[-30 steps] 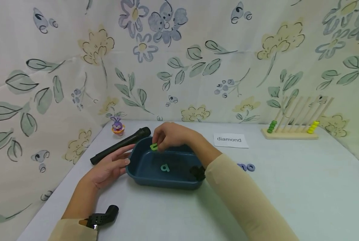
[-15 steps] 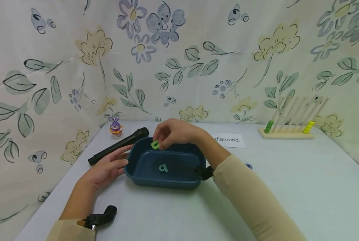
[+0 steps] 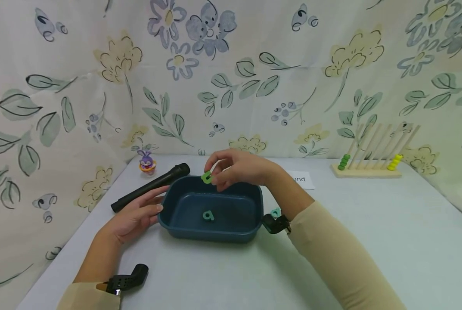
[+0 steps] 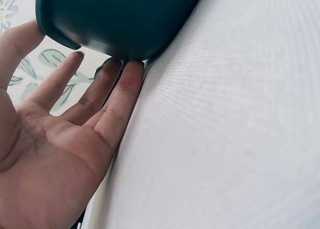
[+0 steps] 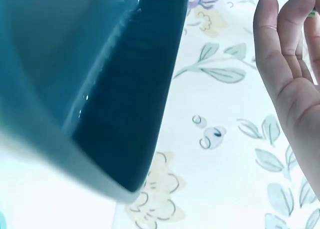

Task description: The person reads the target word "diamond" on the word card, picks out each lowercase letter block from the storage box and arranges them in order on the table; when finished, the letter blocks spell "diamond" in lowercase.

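My right hand (image 3: pixel 240 168) pinches a small green letter piece (image 3: pixel 206 177) over the far side of a dark blue basin (image 3: pixel 211 237). Which letter it is, I cannot tell. Inside the basin a teal letter (image 3: pixel 208 215) lies on the bottom. At the basin's left end, my left hand (image 3: pixel 135 217) touches the outer wall with extended fingers, as the left wrist view also shows at the fingertips (image 4: pixel 134 71). In the right wrist view the basin's wall (image 5: pixel 135 89) stands beside the hand, and only a sliver of green shows at the frame's edge.
A black microphone (image 3: pixel 151 188) lies behind the left hand, near a purple rabbit toy (image 3: pixel 147 162). Right of the basin, a teal letter (image 3: pixel 275 212) is partly covered by the right wrist. A printed card (image 3: pixel 302 180) is half hidden by the arm. Farther right stands a bead rack (image 3: pixel 366 173).
My right hand has risen and shifted right with the green letter, from inside the basin to its far rim. The left hand stays at the basin. The view has shifted slightly.
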A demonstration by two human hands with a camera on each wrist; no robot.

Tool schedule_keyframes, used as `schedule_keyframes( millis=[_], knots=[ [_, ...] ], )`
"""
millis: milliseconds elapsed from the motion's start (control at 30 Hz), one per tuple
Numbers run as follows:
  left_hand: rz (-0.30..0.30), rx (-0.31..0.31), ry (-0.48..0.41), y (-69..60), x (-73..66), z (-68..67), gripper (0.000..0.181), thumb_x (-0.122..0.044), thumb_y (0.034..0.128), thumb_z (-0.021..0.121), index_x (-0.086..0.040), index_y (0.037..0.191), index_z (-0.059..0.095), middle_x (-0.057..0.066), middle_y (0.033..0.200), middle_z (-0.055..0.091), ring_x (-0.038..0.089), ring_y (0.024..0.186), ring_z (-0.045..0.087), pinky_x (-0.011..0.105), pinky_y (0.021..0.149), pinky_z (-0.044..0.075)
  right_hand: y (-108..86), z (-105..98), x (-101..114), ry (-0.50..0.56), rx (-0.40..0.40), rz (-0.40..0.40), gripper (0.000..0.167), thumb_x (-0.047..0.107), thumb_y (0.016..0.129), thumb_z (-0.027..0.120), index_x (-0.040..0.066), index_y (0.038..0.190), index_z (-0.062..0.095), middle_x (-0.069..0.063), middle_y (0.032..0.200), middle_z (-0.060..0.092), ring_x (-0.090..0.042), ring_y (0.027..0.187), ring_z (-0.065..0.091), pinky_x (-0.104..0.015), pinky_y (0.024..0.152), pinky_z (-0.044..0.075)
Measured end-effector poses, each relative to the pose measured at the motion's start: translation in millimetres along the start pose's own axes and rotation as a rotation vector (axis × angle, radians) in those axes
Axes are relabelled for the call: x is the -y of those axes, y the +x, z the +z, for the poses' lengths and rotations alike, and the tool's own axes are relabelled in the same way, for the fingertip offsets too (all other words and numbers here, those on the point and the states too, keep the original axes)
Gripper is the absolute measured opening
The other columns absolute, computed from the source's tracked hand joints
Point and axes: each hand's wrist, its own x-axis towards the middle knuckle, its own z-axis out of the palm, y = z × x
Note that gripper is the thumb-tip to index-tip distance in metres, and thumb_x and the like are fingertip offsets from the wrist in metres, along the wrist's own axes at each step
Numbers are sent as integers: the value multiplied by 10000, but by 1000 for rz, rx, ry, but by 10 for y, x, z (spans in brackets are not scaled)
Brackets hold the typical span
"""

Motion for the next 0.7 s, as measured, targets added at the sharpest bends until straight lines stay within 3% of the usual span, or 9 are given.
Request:
schedule_keyframes(
  millis=[200, 433, 700],
  knots=[
    [-8, -7, 19, 12, 16, 12, 661, -146, 1038, 596, -116, 1626, 296, 248, 1657, 252, 79, 1226, 636, 256, 1004, 549, -122, -59, -39, 77, -13, 43, 271, 94, 943, 707, 66, 1194, 612, -124, 982, 697, -270, 860, 714, -401, 905, 617],
    [3, -8, 7, 10, 10, 13, 641, -135, 1042, 589, -113, 1619, 311, 245, 1642, 264, 82, 1220, 645, 258, 998, 554, -275, -128, -106, 158, -28, 33, 246, 51, 955, 661, 72, 1187, 582, -83, 939, 664, -244, 820, 695, -384, 866, 625],
    [-3, -1, 29, 4, -3, 6, 642, -159, 1050, 582, -119, 1626, 301, 248, 1653, 254, 68, 1224, 640, 253, 1002, 550, -439, -226, -174, 154, -156, 50, 240, 75, 960, 674, 88, 1190, 611, -96, 993, 687, -262, 832, 697, -399, 863, 628]
  ],
)
